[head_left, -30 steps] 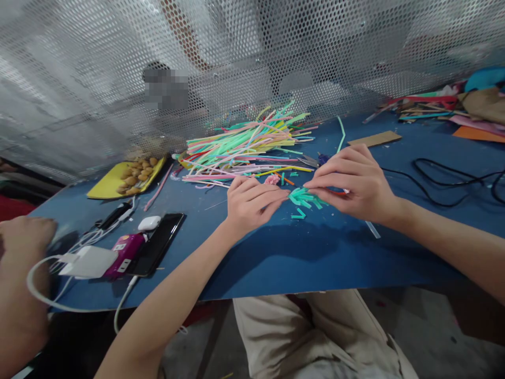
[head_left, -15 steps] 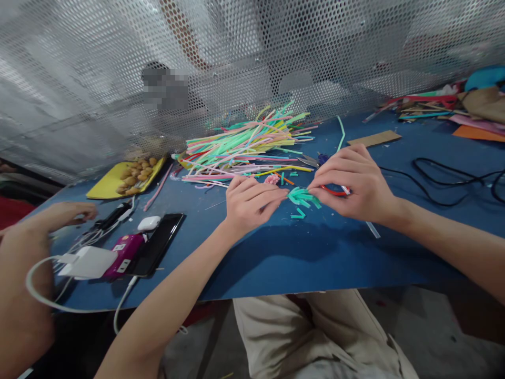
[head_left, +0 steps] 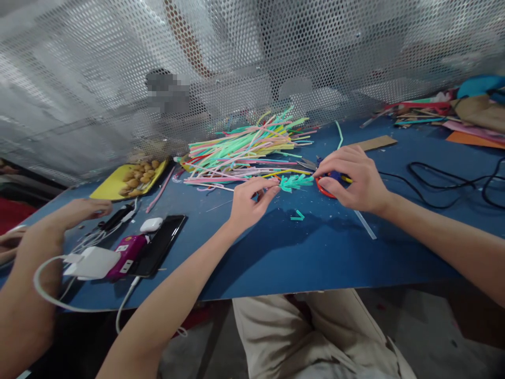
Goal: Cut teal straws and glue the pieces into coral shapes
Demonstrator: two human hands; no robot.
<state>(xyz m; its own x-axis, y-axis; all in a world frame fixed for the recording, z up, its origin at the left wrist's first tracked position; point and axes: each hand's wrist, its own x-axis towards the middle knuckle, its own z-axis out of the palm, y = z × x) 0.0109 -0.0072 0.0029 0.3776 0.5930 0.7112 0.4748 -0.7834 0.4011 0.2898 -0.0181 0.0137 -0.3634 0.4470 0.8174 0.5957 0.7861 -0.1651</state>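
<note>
A bristly strand of teal straw pieces (head_left: 295, 182) stretches between my two hands above the blue table. My left hand (head_left: 252, 200) pinches its left end between thumb and fingertips. At the other end, my right hand (head_left: 355, 176) is closed with thumb and index finger together on the strand's tip; any thread there is too fine to see. Under and behind the right hand lie a red-handled tool (head_left: 326, 192) and a pointed metal tool (head_left: 306, 164) with blue grips, both partly hidden. Two cut teal pieces (head_left: 298, 216) rest on the table below the strand.
A large pile of coloured straws (head_left: 244, 145) lies at the back by the perforated metal screen (head_left: 236, 63). On the left are a phone (head_left: 165, 245), a charger (head_left: 92, 262), a yellow tray (head_left: 106, 181) of brown pieces, and another person's hand (head_left: 84, 210). A black cable (head_left: 430, 179) loops at right.
The teal strand has been lifted and drawn out straighter between my hands. My right hand has shifted slightly right and its thumb now shows; the two loose pieces stay on the table.
</note>
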